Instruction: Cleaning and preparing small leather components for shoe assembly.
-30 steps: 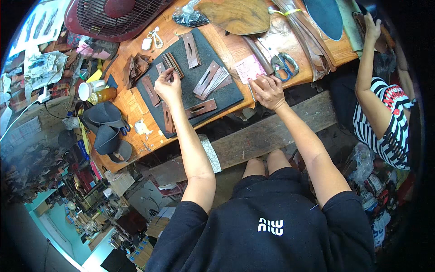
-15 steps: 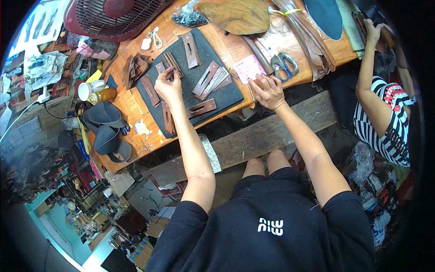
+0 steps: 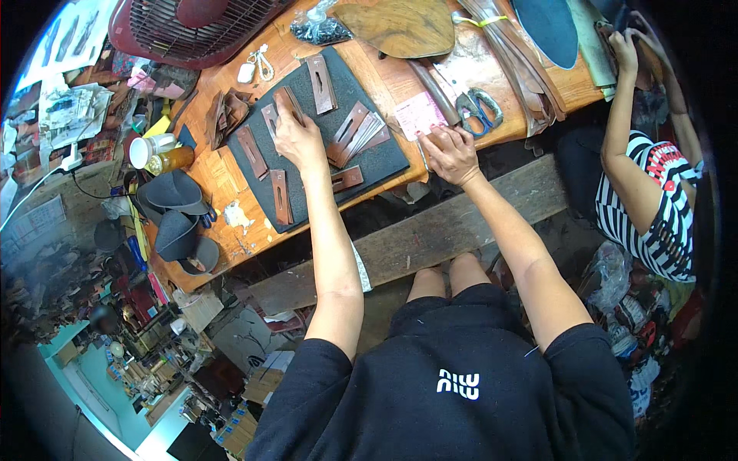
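My left hand (image 3: 300, 142) is over a dark green cutting mat (image 3: 261, 184), its fingers closed round the near end of a small stack of brown leather strips (image 3: 287, 98). Around it on the mat lie single slotted leather strips, one (image 3: 321, 83) beyond and one (image 3: 281, 197) nearer the edge. A fanned pile of slotted strips (image 3: 358, 134) sits to its right. At the table's front edge rests my right hand (image 3: 450, 156), fingers curled beside a pink paper slip (image 3: 419, 115). A thin stick (image 3: 423, 157) shows by its fingertips; whether the hand holds it is unclear.
Blue-handled scissors (image 3: 480, 114) lie beyond my right hand, near long brown leather strips (image 3: 511, 61). Dark curved pieces (image 3: 178, 215), a jar (image 3: 169, 160) and a red fan (image 3: 196, 31) stand at left. Another person in a striped top (image 3: 642, 203) works at far right.
My left hand has moved from a raised pinch beside the leather stack to a grip on it, uncovering more of the strip near the mat's edge. My right hand stays in place.
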Motion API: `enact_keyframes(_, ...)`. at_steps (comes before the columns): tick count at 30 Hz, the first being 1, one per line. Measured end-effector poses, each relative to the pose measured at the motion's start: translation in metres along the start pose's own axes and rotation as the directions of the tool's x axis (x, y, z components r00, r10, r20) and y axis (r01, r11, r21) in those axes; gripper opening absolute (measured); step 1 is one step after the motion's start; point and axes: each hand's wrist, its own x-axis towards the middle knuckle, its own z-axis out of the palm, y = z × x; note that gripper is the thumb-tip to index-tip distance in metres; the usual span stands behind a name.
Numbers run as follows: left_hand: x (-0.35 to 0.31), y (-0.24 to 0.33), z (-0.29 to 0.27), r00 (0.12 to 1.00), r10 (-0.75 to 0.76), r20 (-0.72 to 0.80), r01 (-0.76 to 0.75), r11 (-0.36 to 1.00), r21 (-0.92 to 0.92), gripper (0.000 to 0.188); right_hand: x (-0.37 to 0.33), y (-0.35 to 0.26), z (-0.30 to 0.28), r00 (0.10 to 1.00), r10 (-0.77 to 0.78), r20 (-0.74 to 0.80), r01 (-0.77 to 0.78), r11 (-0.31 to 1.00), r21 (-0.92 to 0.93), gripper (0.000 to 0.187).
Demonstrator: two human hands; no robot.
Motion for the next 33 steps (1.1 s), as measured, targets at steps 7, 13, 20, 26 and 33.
enact_keyframes(7, 0.0, -0.001, -0.011, 1.0, 0.024, 0.01, -0.023, 0.999, -0.037, 0.045, 0.001, 0.0, -0.002, 1.0, -0.009, -0.007, 0.009, 1.0, -0.002, 0.049)
enact_keyframes(13, 0.016, 0.008, -0.011, 0.997, 0.04, -0.059, -0.046, 0.993, -0.112, 0.033, -0.001, 0.001, 0.001, 1.0, -0.005, -0.007, 0.005, 1.0, 0.025, 0.052)
enact_keyframes(20, 0.035, 0.037, 0.01, 0.995, 0.019, 0.101, 0.011, 0.956, -0.292, 0.042, 0.001, 0.0, -0.001, 1.0, -0.002, -0.008, 0.002, 1.0, -0.002, 0.05)
enact_keyframes(26, 0.045, 0.042, 0.019, 0.985, -0.04, 0.166, 0.081, 0.966, -0.246, 0.042, 0.004, -0.001, -0.003, 1.0, -0.011, -0.003, 0.011, 1.0, 0.001, 0.05)
enact_keyframes(33, 0.039, 0.04, 0.009, 0.99, 0.07, 0.123, -0.036, 0.966, -0.257, 0.038, 0.003, -0.001, -0.003, 1.0, -0.006, -0.005, 0.006, 1.0, -0.002, 0.049)
